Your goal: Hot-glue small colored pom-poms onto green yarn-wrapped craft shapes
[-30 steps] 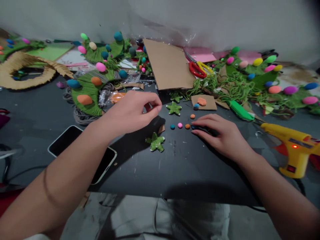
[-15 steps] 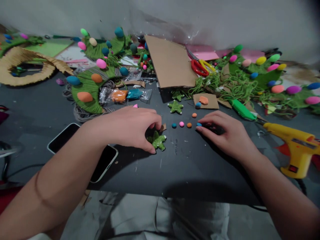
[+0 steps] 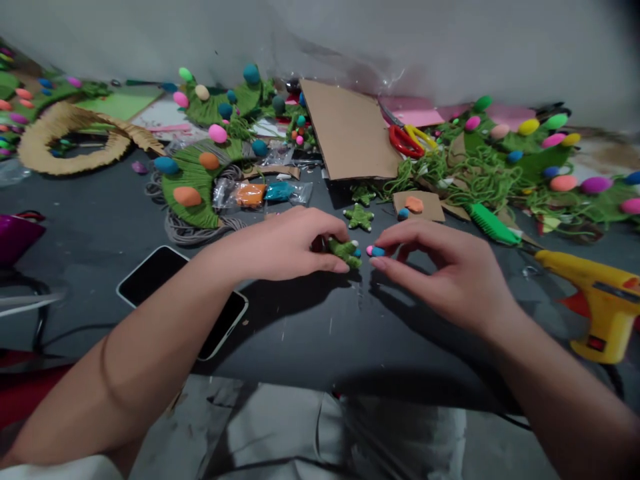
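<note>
My left hand point(image 3: 287, 247) pinches a small green yarn-wrapped star point(image 3: 344, 251) with white tips just above the dark table. At the star's right edge shows a teal ball point(image 3: 357, 253). Between thumb and fingertips my right hand point(image 3: 447, 273) has a small blue ball point(image 3: 379, 252), close beside a pink ball point(image 3: 370, 250). The orange balls seen before are hidden behind my right hand. Another green star point(image 3: 359, 217) lies just beyond my hands, and a cardboard piece point(image 3: 430, 208) bearing orange and blue clay lies to its right.
A yellow glue gun point(image 3: 595, 293) lies at right, near a green brush point(image 3: 493, 223). Phones point(image 3: 223, 323) rest under my left forearm. Behind are a cardboard sheet point(image 3: 350, 133), red and yellow scissors point(image 3: 407, 141), green yarn point(image 3: 465, 167) and a straw-coloured ring point(image 3: 35, 150).
My left hand has carried the star right, up to the row of balls. My right hand has moved left with the blue ball, close to the pink one. The view has shifted slightly.
</note>
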`<state>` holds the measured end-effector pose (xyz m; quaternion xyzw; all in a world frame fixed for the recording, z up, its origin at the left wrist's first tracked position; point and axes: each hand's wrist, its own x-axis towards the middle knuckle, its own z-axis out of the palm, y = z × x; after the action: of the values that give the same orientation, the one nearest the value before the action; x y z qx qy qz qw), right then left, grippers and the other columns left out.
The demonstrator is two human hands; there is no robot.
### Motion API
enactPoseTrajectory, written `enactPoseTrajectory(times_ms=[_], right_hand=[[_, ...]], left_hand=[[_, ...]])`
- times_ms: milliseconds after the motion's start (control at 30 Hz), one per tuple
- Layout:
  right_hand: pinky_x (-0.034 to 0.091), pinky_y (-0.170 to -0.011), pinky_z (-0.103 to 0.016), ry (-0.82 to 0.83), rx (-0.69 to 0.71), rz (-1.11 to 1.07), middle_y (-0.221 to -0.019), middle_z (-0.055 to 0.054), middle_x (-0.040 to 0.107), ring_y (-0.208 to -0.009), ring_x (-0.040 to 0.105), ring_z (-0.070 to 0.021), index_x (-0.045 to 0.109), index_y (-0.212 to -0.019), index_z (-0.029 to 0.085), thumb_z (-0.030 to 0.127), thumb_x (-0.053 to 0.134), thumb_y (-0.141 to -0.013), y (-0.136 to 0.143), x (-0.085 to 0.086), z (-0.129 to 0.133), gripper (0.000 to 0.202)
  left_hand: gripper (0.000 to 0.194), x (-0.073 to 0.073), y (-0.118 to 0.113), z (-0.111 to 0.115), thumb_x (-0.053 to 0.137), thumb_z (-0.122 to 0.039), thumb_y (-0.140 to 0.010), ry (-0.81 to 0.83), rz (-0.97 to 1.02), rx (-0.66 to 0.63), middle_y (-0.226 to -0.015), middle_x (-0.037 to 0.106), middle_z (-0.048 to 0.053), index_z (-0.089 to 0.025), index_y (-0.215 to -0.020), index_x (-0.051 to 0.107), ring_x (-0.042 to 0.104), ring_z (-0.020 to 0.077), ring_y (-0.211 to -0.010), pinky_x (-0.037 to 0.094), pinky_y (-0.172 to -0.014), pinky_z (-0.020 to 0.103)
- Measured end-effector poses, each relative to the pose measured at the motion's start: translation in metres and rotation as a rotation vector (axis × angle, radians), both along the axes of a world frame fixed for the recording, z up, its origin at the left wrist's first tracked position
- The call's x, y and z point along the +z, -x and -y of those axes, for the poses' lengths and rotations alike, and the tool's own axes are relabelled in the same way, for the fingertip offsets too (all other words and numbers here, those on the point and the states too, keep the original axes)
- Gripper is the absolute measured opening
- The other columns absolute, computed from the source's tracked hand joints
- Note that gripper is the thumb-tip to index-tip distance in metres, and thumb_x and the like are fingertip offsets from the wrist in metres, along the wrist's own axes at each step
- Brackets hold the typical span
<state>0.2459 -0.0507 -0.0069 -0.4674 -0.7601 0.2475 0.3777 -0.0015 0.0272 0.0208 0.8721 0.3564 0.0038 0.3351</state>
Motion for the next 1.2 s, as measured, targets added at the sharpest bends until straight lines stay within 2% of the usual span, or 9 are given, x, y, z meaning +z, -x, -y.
enactPoseTrajectory(times_ms=[200, 367, 600, 733, 833, 900, 1033, 1100, 1200], right_hand=[[0.060, -0.078, -0.040, -0.111, -0.101, -0.099, -0.104, -0.005, 0.075, -0.096, 0.072, -0.0237, 0.076, -0.100, 0.029, 0.027, 0.079, -0.092, 0.014, -0.014, 0.001, 0.009], [0.062, -0.081, -0.042, -0.151, -0.108, -0.063, -0.107, -0.005, 0.075, -0.093, 0.072, -0.0237, 0.077, -0.101, 0.030, 0.029, 0.079, -0.091, 0.014, -0.012, 0.002, 0.009], [0.063, -0.087, -0.041, -0.099, -0.147, -0.170, -0.105, -0.005, 0.077, -0.097, 0.074, -0.0235, 0.076, -0.101, 0.028, 0.025, 0.080, -0.090, 0.010, -0.012, 0.005, 0.012], [0.064, -0.074, -0.032, 0.031, -0.230, -0.179, -0.099, -0.004, 0.080, -0.084, 0.076, -0.0198, 0.077, -0.105, 0.025, 0.029, 0.080, -0.090, 0.002, -0.010, 0.008, 0.016], [0.061, -0.067, -0.028, 0.114, -0.147, -0.063, -0.095, -0.003, 0.081, -0.076, 0.075, -0.0172, 0.078, -0.101, 0.024, 0.032, 0.076, -0.093, -0.001, -0.007, 0.012, 0.012], [0.059, -0.065, -0.027, 0.113, -0.103, 0.001, -0.092, -0.003, 0.081, -0.072, 0.072, -0.0158, 0.078, -0.099, 0.023, 0.033, 0.076, -0.093, 0.000, -0.006, 0.014, 0.012], [0.054, -0.063, -0.027, 0.004, -0.086, 0.049, -0.087, -0.001, 0.078, -0.066, 0.065, -0.0139, 0.076, -0.097, 0.023, 0.035, 0.080, -0.091, 0.005, -0.007, 0.011, 0.014], [0.053, -0.064, -0.029, -0.071, -0.065, 0.079, -0.085, -0.001, 0.076, -0.066, 0.063, -0.0143, 0.075, -0.098, 0.025, 0.036, 0.080, -0.091, 0.006, -0.007, 0.008, 0.014], [0.053, -0.068, -0.031, -0.181, -0.040, 0.176, -0.087, -0.003, 0.074, -0.072, 0.066, -0.0165, 0.073, -0.100, 0.026, 0.037, 0.074, -0.096, 0.008, -0.005, 0.006, 0.012]], left_hand=[[0.020, 0.002, -0.009, 0.007, 0.068, -0.033, -0.091, 0.231, 0.196, 0.009, -0.085, 0.072, 0.000, -0.017, -0.103, 0.074, 0.062, 0.0126, -0.071, 0.045, -0.062, 0.023], [0.016, 0.001, -0.016, 0.010, 0.071, -0.028, -0.086, 0.377, 0.299, 0.051, -0.079, 0.070, -0.001, -0.017, -0.098, 0.073, 0.060, 0.0104, -0.065, 0.047, -0.061, 0.022], [0.031, -0.002, -0.008, 0.004, 0.072, -0.034, -0.088, 0.337, 0.237, 0.070, -0.088, 0.074, 0.002, -0.018, -0.115, 0.070, 0.065, 0.0146, -0.074, 0.047, -0.063, 0.024], [0.031, 0.000, -0.007, 0.007, 0.071, -0.038, -0.091, 0.315, 0.162, -0.015, -0.088, 0.074, 0.000, -0.019, -0.115, 0.068, 0.066, 0.0144, -0.075, 0.048, -0.065, 0.023], [0.024, -0.003, -0.011, 0.010, 0.066, -0.036, -0.095, 0.266, 0.115, -0.148, -0.088, 0.074, 0.001, -0.020, -0.111, 0.074, 0.064, 0.0142, -0.074, 0.046, -0.065, 0.024], [0.025, -0.007, -0.013, 0.011, 0.065, -0.036, -0.096, 0.184, 0.091, -0.180, -0.095, 0.075, 0.002, -0.021, -0.113, 0.076, 0.066, 0.0160, -0.081, 0.046, -0.069, 0.025], [0.041, -0.011, -0.015, 0.011, 0.072, -0.040, -0.090, 0.017, 0.116, -0.095, -0.114, 0.074, 0.007, -0.020, -0.126, 0.072, 0.067, 0.0196, -0.092, 0.050, -0.077, 0.028], [0.047, -0.008, -0.015, 0.011, 0.072, -0.033, -0.087, 0.060, 0.171, -0.013, -0.124, 0.073, 0.009, -0.019, -0.132, 0.067, 0.069, 0.0189, -0.093, 0.053, -0.080, 0.029], [0.048, -0.005, -0.014, 0.013, 0.066, -0.014, -0.081, 0.294, 0.386, 0.015, -0.129, 0.074, 0.010, -0.018, -0.128, 0.067, 0.074, 0.0190, -0.102, 0.059, -0.090, 0.031]])
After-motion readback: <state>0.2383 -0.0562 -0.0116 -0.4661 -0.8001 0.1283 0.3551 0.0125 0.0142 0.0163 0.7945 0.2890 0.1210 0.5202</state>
